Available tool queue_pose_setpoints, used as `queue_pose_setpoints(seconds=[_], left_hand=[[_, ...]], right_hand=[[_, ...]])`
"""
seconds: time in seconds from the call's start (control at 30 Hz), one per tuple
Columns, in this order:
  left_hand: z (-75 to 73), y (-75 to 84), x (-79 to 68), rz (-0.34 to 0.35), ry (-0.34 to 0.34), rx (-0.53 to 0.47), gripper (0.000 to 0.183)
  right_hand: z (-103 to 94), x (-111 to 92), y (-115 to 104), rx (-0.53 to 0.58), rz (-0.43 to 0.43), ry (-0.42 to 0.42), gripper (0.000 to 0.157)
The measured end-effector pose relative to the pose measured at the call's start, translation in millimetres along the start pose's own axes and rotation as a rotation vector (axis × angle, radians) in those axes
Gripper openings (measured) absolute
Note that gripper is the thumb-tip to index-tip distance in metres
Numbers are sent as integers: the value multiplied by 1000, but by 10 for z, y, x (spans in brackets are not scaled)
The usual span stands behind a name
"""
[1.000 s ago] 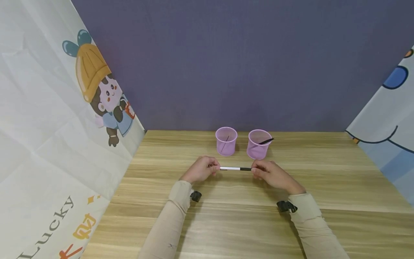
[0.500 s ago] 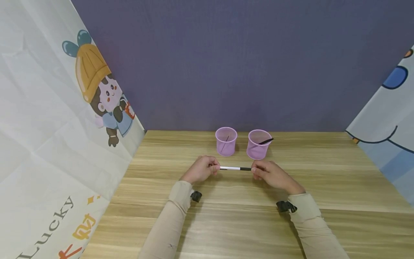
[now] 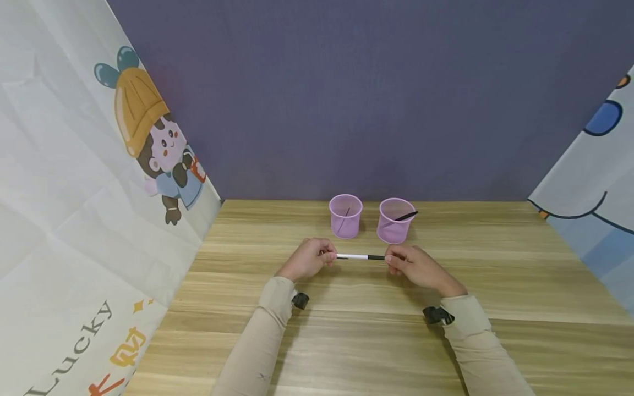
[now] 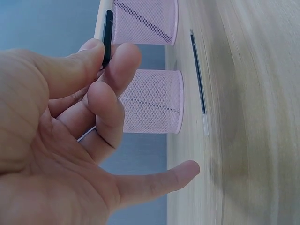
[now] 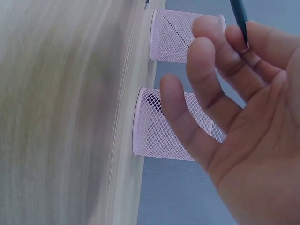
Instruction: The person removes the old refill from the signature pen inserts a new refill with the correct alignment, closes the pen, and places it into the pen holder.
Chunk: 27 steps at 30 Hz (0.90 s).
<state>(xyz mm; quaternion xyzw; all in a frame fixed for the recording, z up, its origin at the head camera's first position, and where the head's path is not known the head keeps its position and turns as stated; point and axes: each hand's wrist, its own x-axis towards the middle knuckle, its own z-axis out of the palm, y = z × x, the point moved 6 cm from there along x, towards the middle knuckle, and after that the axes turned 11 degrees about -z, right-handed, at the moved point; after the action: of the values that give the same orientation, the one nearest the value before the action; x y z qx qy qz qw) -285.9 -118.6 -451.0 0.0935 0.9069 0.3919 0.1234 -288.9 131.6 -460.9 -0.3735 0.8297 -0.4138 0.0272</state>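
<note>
A pen with a white barrel and black end (image 3: 353, 257) lies level between both hands in the head view. My left hand (image 3: 308, 258) pinches its white end between thumb and fingertips; a black clip (image 4: 108, 35) shows there in the left wrist view, where the little finger sticks out. My right hand (image 3: 415, 265) pinches the black end, its other fingers loosely bent. On the table below, the left wrist view has a thin dark pen refill (image 4: 198, 77) with a clear end. Its place in the head view is mostly hidden by the hand and pen.
Two pink mesh pen cups stand just beyond the hands. The left cup (image 3: 338, 227) holds a thin dark stick; a black pen-like piece (image 3: 407, 216) leans out of the right cup (image 3: 386, 232). A dark panel (image 3: 376, 99) rises behind the wooden table (image 3: 346, 341), with printed cloths at both sides.
</note>
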Motion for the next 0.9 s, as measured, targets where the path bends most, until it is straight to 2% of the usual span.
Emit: queue_pose_setpoints(seconds=[0.17,0.4,0.9], left_hand=[[-2,-6,10,6,4,-14,16],[-17,0,18,9,24,-26,17],[-22,55,27,57,84,-17,20]], right_hand=[[-8,2,8,-1,8,15,24],[-49,15,-5,-38,-35,102,21],[-134,10,-39,-79,-40,226,15]])
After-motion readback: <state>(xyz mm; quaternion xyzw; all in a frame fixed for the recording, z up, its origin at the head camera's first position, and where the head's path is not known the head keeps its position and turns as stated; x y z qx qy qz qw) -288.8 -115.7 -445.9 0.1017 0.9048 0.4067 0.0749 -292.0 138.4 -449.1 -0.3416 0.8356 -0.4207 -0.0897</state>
